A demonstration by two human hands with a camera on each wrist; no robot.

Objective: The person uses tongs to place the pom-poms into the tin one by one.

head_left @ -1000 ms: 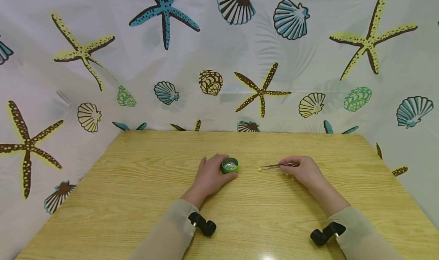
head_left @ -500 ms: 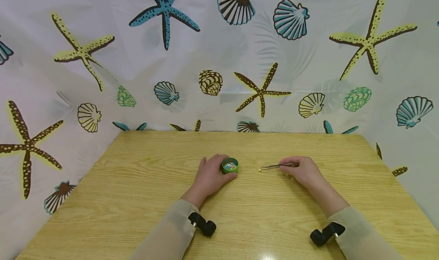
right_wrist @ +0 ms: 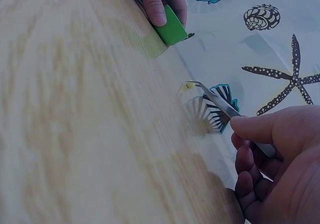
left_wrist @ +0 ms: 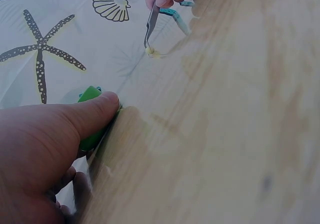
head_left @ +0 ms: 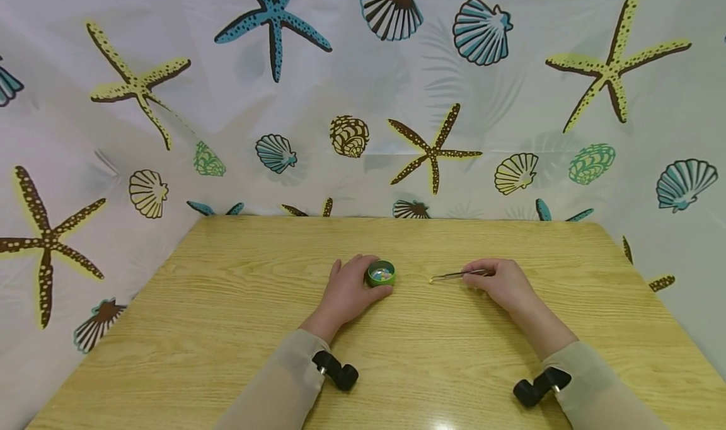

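Note:
My left hand (head_left: 347,289) holds a small round green container (head_left: 381,282) on the table, thumb on the near side and fingers around the far side. Inside it lie several small coloured pieces (head_left: 382,275), too small to make out. My right hand (head_left: 501,283) pinches a pair of metal tweezers (right_wrist: 220,102) between thumb and fingers. Their bent tips point left, toward the container. A small yellow bead-like piece (right_wrist: 190,85) is at the tips, just over or on the tabletop; I cannot tell which.
The wooden table (head_left: 255,354) reaches back to a white curtain (head_left: 317,89) printed with starfish and shells. Black camera mounts (head_left: 336,371) sit on both sleeved wrists. The tweezer tips and the container stand a short gap apart.

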